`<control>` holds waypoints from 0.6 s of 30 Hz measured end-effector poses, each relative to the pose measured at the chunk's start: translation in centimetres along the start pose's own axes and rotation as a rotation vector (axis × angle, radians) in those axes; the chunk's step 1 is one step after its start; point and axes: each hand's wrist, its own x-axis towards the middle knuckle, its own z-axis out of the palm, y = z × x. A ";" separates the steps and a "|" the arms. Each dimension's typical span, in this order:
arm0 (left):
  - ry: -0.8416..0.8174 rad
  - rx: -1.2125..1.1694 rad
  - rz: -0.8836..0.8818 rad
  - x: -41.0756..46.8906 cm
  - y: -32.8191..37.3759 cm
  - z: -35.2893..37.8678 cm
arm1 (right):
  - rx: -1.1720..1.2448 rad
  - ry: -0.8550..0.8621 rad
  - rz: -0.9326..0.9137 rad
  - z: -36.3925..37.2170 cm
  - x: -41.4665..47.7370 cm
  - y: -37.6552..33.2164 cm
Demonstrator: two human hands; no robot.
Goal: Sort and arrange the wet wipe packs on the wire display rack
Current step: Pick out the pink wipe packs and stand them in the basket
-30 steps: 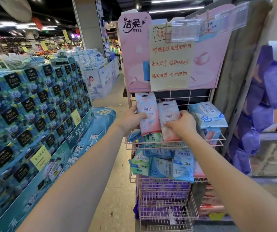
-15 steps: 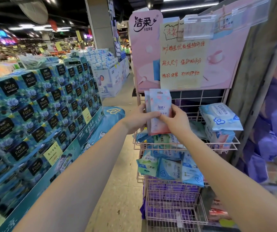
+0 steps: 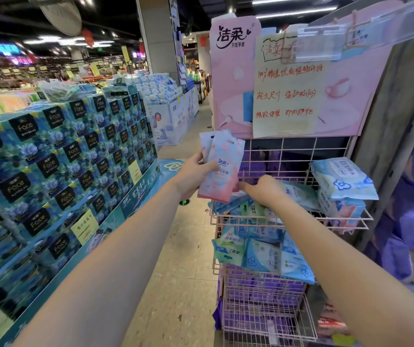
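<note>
My left hand (image 3: 193, 174) grips two pink wet wipe packs (image 3: 223, 169), held upright and stacked, just left of the pink wire rack (image 3: 291, 217) and above its top basket. My right hand (image 3: 263, 190) reaches into that basket with fingers stretched leftward over the blue and green packs (image 3: 248, 209) lying there; whether it grasps one is hidden. Larger light-blue packs (image 3: 342, 179) are piled at the basket's right end. The second tier holds several blue and green packs (image 3: 263, 255) leaning forward.
A pink sign board (image 3: 288, 83) tops the rack. The lower wire basket (image 3: 263, 319) holds purple packs. A tall stack of blue tissue boxes (image 3: 50, 159) lines the left side. The tiled aisle floor (image 3: 183, 259) runs between them. Purple bags (image 3: 413, 221) crowd the right.
My left hand has lifted the two pink packs up and left, away from the basket. My right hand let go of them and dropped onto the packs in the top basket.
</note>
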 end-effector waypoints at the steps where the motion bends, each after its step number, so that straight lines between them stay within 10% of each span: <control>1: 0.004 -0.001 0.003 0.0 -0.1 0.0 | -0.103 -0.025 -0.013 0.0 -0.1 -0.4; 9: 0.054 -0.051 0.022 0.0 -0.4 -0.6 | -0.308 -0.052 0.002 0.8 0.1 -0.6; 18: 0.063 -0.067 0.005 0.5 -1.0 -0.8 | 0.243 0.050 0.026 1.1 -0.3 0.8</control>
